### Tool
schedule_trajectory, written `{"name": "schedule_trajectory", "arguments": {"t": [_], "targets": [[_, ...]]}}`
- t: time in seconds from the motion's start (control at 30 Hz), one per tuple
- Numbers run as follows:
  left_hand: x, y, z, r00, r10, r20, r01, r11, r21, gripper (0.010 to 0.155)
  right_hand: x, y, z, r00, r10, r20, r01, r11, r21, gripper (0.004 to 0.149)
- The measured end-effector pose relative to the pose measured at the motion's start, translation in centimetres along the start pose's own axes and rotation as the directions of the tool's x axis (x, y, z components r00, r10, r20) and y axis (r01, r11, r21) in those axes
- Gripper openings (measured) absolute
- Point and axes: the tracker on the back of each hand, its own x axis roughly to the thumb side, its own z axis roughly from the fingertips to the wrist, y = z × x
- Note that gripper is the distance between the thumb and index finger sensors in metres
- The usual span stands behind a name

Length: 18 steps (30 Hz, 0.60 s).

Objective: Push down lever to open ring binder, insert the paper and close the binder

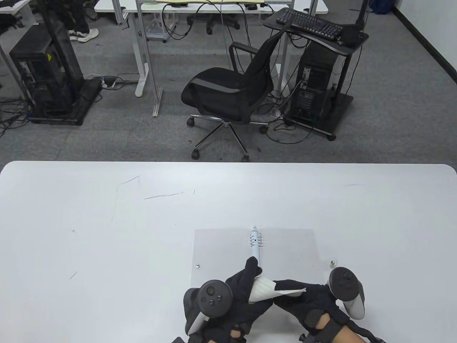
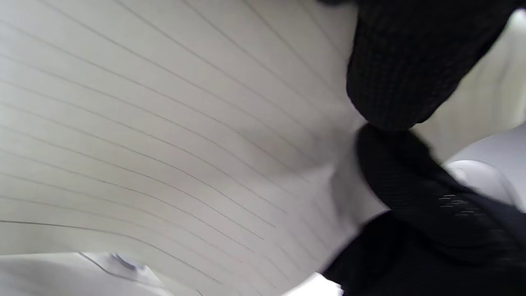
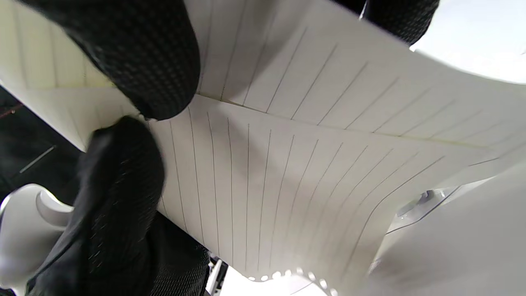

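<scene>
A clear ring binder (image 1: pixel 289 250) lies open and flat near the table's front edge, its white ring spine (image 1: pixel 255 244) running down the middle. A lined white paper sheet (image 1: pixel 266 289) is bent between both hands just in front of the spine's near end. My left hand (image 1: pixel 246 282) grips the sheet from the left, fingers over its top. My right hand (image 1: pixel 303 291) pinches it from the right. The left wrist view shows the lined paper (image 2: pixel 164 144) held by a gloved finger (image 2: pixel 402 70). In the right wrist view the sheet (image 3: pixel 296 164) shows a punched edge at the bottom.
The white table (image 1: pixel 107 232) extends wide to the left and far side. Two small metal studs (image 1: pixel 197 266) (image 1: pixel 332 262) sit beside the binder's covers. Beyond the table stand an office chair (image 1: pixel 232 93) and computer towers on the carpet.
</scene>
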Motion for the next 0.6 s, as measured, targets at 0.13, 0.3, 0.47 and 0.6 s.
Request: {"name": "schedule_trajectory", "arguments": {"t": [0.13,0.3,0.47,0.6], "targets": [[-0.4,1.6,0.1,0.996,0.082,0.026,-0.083,0.997,0.007,0.098,0.0,-1.6,0.4,0.999,-0.014,0.031,0.014,1.0,-0.028,0.04],[-1.6,1.1,-0.3,0.983,0.184,-0.001,-0.184,0.983,0.014,0.09,0.0,-1.4,0.5,1.0,0.004,0.025,-0.004,1.0,0.022,0.042],[-1.0,-0.3,-0.3,1.0,0.011,-0.008,-0.011,0.999,0.037,0.094,-0.6,1.3,0.0,0.995,-0.096,-0.029,0.1,0.982,0.158,0.058],[-0.1,-0.6,-0.3,0.999,-0.012,0.03,0.01,0.999,0.043,0.09,-0.3,1.5,-0.4,1.0,0.024,0.009,-0.024,0.994,0.109,0.046]]}}
